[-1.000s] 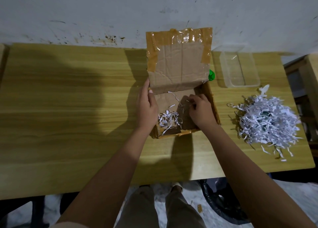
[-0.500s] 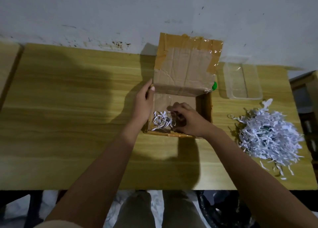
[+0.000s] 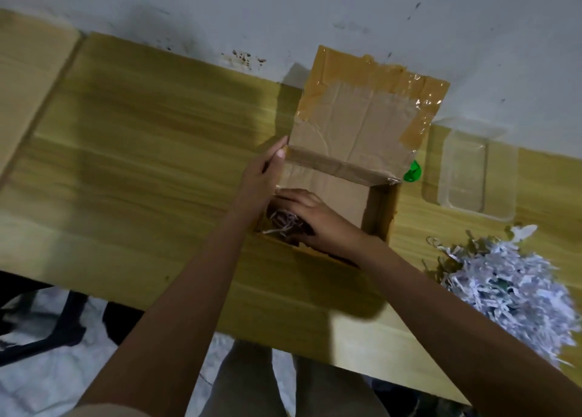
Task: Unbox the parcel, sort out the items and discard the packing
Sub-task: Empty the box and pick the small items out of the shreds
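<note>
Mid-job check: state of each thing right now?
Brown taped cardboard box: open, flap raised.
White shredded paper in box: only a few strands.
Shredded paper pile: loose heap beside box.
Clear plastic tub: empty.
Left hand: rests on box wall.
Right hand: inside box, on shreds; grip unclear.

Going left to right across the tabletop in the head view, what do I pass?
Left hand → open cardboard box → small green object → clear plastic container → shredded paper pile.
</note>
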`<state>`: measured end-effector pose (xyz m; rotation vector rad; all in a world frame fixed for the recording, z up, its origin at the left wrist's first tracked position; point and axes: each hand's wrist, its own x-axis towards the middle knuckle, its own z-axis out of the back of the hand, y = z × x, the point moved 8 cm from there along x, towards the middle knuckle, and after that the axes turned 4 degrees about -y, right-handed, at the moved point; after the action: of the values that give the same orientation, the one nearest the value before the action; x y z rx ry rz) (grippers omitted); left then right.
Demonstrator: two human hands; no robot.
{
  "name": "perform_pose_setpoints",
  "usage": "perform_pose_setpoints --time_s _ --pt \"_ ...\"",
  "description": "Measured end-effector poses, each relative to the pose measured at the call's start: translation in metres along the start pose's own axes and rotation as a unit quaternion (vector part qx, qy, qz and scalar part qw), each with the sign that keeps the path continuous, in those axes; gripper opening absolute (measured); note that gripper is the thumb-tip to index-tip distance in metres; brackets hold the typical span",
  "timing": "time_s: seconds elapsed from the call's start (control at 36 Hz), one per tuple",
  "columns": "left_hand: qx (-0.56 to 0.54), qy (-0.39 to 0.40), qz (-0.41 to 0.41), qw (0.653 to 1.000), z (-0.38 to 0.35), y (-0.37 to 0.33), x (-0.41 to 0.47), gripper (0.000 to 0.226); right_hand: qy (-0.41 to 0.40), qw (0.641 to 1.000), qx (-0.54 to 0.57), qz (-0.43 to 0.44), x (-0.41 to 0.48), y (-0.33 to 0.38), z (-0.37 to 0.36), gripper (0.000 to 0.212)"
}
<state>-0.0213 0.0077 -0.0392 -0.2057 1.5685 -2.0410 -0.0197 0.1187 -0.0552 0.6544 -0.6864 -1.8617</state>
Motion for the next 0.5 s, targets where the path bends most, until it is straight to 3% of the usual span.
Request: perform_pose_setpoints --time_s 0.22,0.36,0.5 --pt "-0.035 -0.022 0.015 0.999 0.0 0.005 0.0 0.037 0.013 0.995 0.012 0.097 0.001 0.018 -0.006 0.042" --pt "-0.031 -0.022 0.015 0.999 0.0 0.006 0.0 0.036 0.04 0.992 0.013 0.12 0.002 0.023 -0.007 0.036" --pt "-0.017 -0.018 0.0 1.0 0.003 0.001 -0.001 0.036 0.067 0.994 0.041 0.08 -0.007 0.018 -0.005 0.04"
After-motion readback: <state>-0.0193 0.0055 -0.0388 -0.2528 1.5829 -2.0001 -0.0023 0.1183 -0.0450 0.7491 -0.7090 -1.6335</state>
